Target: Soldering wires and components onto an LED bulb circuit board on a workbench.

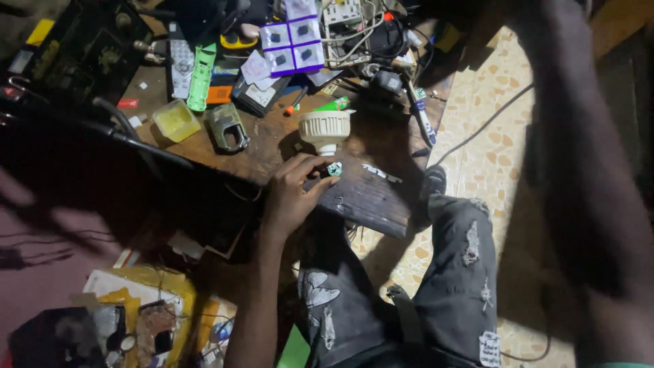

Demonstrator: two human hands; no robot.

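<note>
Left hand fingertips pinch small circuit piece below white bulb housing.

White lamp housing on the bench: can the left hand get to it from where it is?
Probably yes. The left hand pinches a small part right below the white lamp housing, with only bare wood between. Its fingers are occupied, though.

A dark, worn wooden table carries the clutter, its near corner jutting over a patterned tiled floor. On its bare middle lie a white ribbed lamp housing, a yellow plastic tub and a grey-green metal clip. Further back sit a white power strip, tangled cables and purple-edged blister packs.
</note>
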